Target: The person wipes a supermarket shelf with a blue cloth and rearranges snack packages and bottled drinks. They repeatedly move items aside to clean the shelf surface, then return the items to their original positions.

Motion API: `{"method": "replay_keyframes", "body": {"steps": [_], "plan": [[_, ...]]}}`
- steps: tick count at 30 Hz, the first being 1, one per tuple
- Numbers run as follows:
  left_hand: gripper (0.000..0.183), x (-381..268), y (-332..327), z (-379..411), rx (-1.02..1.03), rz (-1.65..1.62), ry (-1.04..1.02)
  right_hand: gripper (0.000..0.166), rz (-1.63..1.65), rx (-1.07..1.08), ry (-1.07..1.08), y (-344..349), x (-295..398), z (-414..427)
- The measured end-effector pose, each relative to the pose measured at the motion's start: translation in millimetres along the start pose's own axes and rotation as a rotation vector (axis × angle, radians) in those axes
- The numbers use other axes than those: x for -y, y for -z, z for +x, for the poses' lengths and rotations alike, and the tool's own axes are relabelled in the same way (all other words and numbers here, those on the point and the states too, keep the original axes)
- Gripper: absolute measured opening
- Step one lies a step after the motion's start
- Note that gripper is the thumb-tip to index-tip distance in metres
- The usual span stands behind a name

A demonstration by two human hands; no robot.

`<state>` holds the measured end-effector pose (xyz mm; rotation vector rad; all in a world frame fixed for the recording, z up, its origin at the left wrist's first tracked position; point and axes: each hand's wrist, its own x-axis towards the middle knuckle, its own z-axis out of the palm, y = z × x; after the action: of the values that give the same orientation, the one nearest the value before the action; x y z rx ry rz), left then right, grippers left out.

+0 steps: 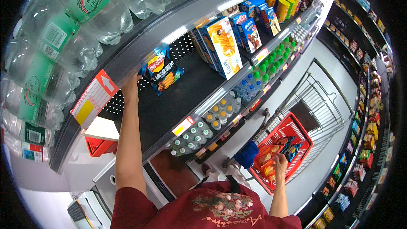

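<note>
My left hand (129,86) reaches onto the black shelf (152,114), at the left edge of a dark blue Lay's chip bag (164,71). The bag stands nearly upright in that hand's grasp; its fingers are partly hidden by the bag and the upper shelf's edge. Low on the right, my right hand (280,164) is over a red plastic basket (300,162), its fingers curled beside the bags. Orange-red snack bags (267,160) and dark blue snack bags (293,149) lie in the basket. Whether the right hand grips one is unclear.
The basket sits in a metal shopping cart (330,100). Large green-labelled bottles (92,1) fill the upper shelf. Cookie boxes (222,47) stand farther along the middle shelf, with capped drink bottles (219,113) below. Another snack shelf (356,162) lines the aisle's right side.
</note>
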<state>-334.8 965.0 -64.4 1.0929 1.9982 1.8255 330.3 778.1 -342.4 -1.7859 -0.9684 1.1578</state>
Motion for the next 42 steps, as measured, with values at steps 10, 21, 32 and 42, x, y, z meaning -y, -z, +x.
{"method": "replay_keyframes", "body": {"steps": [10, 21, 32, 42], "plan": [[0.018, -92, -1, -89, 0.175, -0.046, -0.143, 0.02, -0.077, 0.048, 0.229, -51, 160, -60], [0.018, -133, -55, -252, 0.985, -0.095, -0.202, 0.059, -0.365, 0.054, 1.07, -48, 321, -124], [0.025, -100, -124, -346, 1.251, -0.169, -0.063, 0.018, -0.567, 0.059, 0.662, -9, 219, -107], [0.024, -72, -117, -361, 1.137, -0.129, 0.362, 0.011, -0.114, -0.3, 0.16, 60, 161, -8]]}}
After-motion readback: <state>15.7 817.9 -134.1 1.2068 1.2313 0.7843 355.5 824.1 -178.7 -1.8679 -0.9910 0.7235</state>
